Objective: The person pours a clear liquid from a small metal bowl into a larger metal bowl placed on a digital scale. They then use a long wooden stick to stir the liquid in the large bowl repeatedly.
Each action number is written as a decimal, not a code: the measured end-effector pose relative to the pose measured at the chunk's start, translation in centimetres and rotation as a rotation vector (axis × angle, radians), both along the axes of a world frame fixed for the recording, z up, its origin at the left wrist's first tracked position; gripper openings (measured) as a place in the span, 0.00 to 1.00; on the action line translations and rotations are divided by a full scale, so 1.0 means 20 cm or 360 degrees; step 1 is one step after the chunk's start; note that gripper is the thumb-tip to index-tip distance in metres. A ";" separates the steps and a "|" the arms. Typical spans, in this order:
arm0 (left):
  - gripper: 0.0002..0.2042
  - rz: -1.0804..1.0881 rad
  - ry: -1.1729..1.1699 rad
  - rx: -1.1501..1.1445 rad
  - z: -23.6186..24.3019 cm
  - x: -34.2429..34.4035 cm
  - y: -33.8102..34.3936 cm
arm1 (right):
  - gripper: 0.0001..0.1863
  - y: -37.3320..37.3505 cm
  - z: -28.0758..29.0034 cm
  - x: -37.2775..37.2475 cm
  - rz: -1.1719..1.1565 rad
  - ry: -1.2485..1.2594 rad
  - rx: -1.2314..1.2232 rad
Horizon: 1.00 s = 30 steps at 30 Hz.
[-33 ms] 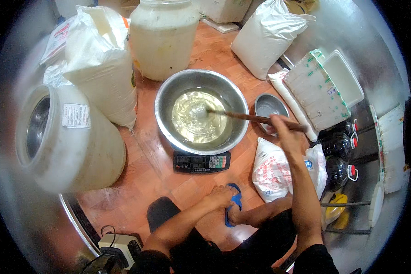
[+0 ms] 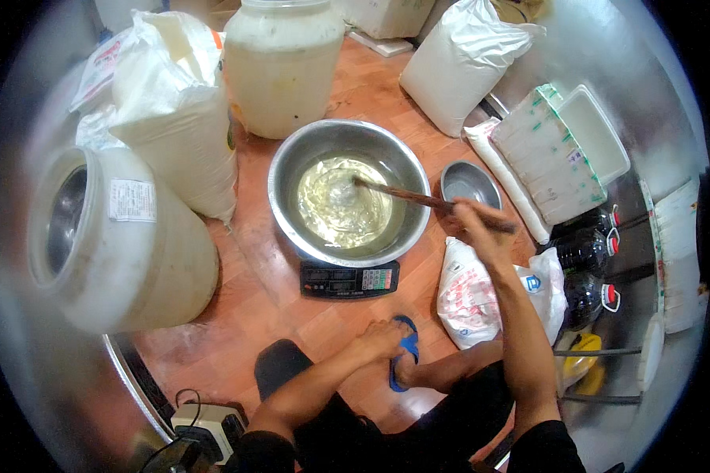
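Over the steel bowl [image 2: 347, 140], R hand [image 2: 479, 229] clasps stick [image 2: 406, 195]; swirl too hard cd slop liq. [image 2: 323, 219] onto scale [image 2: 335, 281]. L hand [image 2: 383, 337] grip: can't tell.

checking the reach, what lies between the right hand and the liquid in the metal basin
The wooden stick: gripped near its outer end by the right hand, it crosses the metal basin rim to the liquid, in the head view.
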<state>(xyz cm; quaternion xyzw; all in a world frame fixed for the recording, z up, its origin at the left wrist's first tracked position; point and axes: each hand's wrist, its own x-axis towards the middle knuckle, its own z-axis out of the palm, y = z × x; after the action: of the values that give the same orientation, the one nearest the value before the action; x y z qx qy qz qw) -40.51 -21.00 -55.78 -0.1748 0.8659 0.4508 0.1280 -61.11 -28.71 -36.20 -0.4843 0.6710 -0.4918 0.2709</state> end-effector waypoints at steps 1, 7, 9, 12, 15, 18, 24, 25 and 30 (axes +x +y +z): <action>0.34 -0.0002 0.0016 -0.0008 0.01 0.00 0.00 | 0.18 0.00 -0.03 0.00 0.0210 0.0147 0.0169; 0.35 0.0055 0.0134 0.0021 -0.06 0.04 0.02 | 0.18 0.03 0.12 0.02 0.0119 -0.0107 0.0377; 0.33 0.0066 0.0074 0.0009 -0.07 0.01 0.03 | 0.17 0.07 0.19 -0.03 -0.0154 -0.0227 0.0359; 0.31 0.0064 0.0069 -0.0012 -0.07 -0.01 0.03 | 0.17 0.05 0.17 -0.04 -0.0316 -0.0217 0.0278; 0.35 0.0030 0.0123 -0.0019 -0.12 0.00 0.04 | 0.17 -0.03 -0.01 0.04 0.0218 0.0208 0.0091; 0.34 0.0063 0.0064 0.0002 -0.15 0.02 0.04 | 0.18 -0.02 0.04 0.09 0.0311 0.0013 0.0351; 0.34 0.0045 0.0112 -0.0024 0.00 0.01 0.01 | 0.17 0.04 0.14 -0.08 -0.0220 -0.0243 0.0209; 0.34 0.0041 0.0066 -0.0006 0.00 0.01 0.00 | 0.16 0.03 0.11 -0.06 -0.0148 -0.0156 0.0123; 0.35 0.0189 0.0034 -0.0082 -0.16 0.01 0.08 | 0.18 -0.02 -0.08 0.05 0.0364 0.0224 0.0201</action>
<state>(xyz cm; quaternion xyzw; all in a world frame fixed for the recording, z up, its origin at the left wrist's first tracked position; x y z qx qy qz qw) -40.35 -19.39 -59.07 -0.2242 0.8667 0.4370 0.0872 -60.03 -29.06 -37.85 -0.5728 0.6584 -0.3794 0.3074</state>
